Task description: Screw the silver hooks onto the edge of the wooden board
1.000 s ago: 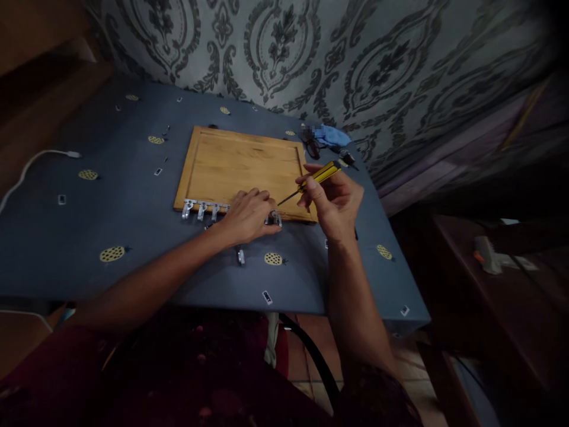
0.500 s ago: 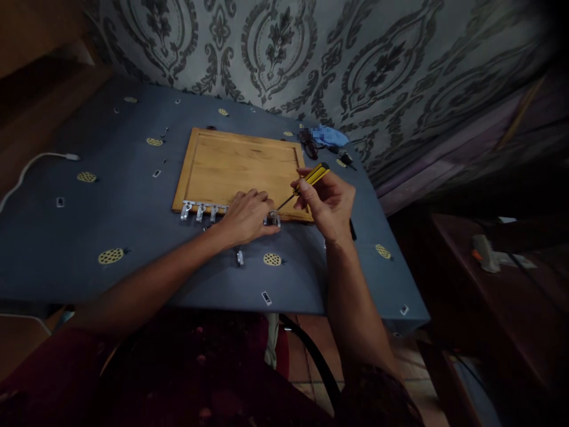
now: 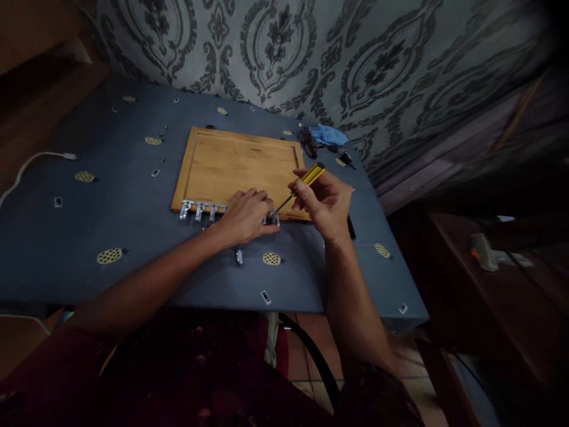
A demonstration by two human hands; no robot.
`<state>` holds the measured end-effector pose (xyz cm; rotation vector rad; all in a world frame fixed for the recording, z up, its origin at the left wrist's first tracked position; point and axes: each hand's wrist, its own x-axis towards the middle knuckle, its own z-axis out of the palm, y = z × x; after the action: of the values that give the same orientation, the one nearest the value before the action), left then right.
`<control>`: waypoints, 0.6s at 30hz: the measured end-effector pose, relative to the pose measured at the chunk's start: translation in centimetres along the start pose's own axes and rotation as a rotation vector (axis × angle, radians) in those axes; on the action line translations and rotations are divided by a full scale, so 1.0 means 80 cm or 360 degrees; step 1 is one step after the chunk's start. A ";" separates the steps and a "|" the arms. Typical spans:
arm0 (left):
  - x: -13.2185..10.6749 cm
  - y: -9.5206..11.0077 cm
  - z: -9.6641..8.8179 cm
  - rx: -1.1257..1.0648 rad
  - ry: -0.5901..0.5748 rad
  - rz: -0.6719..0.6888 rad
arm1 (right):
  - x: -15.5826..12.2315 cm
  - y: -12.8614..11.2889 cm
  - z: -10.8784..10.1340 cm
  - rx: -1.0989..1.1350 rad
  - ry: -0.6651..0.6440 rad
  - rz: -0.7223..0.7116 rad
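Note:
A framed wooden panel (image 3: 244,163) lies flat on the table, several silver metal hinges (image 3: 200,210) in a row along its near edge. My left hand (image 3: 246,216) is closed over that edge, its thumb and fingers about one more hinge (image 3: 272,219) at the right end of the row. My right hand (image 3: 329,204) grips a yellow and black screwdriver (image 3: 313,173), held tilted. The screwdriver's tip reaches the hinge beside my left fingertips; the screw itself is too small to make out. A loose hinge (image 3: 239,256) lies just nearer than the panel.
The table has a blue cloth (image 3: 178,273) with pineapple prints. Sunglasses (image 3: 310,148) and a bright blue cloth bundle (image 3: 331,135) lie at the back right. A white cable (image 3: 40,157) runs at left. Small screws (image 3: 163,133) lie left of the panel. A patterned curtain (image 3: 284,53) hangs behind.
My right hand and the screwdriver handle have shifted slightly left, the tip still at the hinge. My left hand keeps its place; the whole view has drifted a little.

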<state>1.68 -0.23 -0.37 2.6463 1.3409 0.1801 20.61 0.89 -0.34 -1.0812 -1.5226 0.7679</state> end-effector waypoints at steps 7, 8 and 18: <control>0.000 0.000 -0.001 0.0006 -0.0015 -0.0003 | 0.000 0.001 0.000 -0.0003 -0.0011 -0.0003; 0.000 0.000 -0.001 0.0004 -0.0017 -0.0002 | -0.001 0.002 0.000 -0.0015 -0.0023 -0.0004; 0.000 -0.001 0.001 0.0000 0.0000 0.0005 | -0.001 0.004 0.004 -0.0001 -0.0006 -0.0034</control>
<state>1.67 -0.19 -0.49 2.6483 1.3369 0.1805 20.34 0.92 -0.71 -1.0628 -1.5357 0.7550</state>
